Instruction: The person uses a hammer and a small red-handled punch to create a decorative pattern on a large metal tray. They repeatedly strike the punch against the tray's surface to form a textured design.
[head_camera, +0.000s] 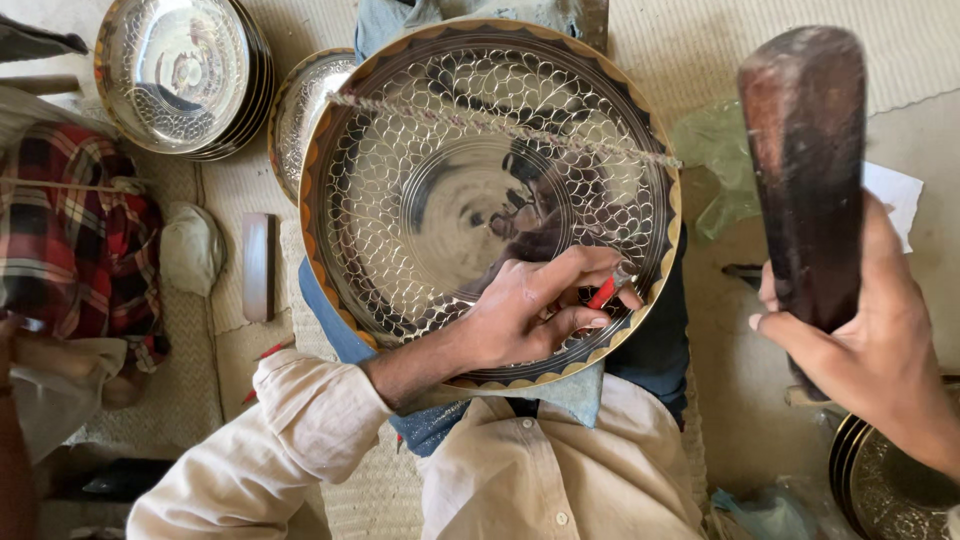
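while the head camera looks straight down at the lap, these lines hold:

head view, left hand: the left hand (535, 315) rests on the lower rim of the engraved metal tray (420, 120), fingers curled shut around a small red-handled chisel (603, 291) whose tip touches the tray's patterned border.

head view, right hand: the right hand (870, 350) is raised at the right edge, well apart from the tray, closed in a grip round the lower end of a dark wooden mallet (805, 170) that stands nearly upright.

head view, tray: large, round and shiny, with a scale pattern around a plain centre and a dark scalloped edge; it lies tilted on the person's lap over blue cloth (335, 335).

head view, cord: a thin twisted cord (500, 125) stretches across the tray's upper half.

head view, surroundings: a stack of similar trays (180, 75) sits at upper left, another tray (300, 105) partly tucked behind the main one; a red checked cloth (80, 230) lies at far left, and more metal plates (885, 485) show at lower right.
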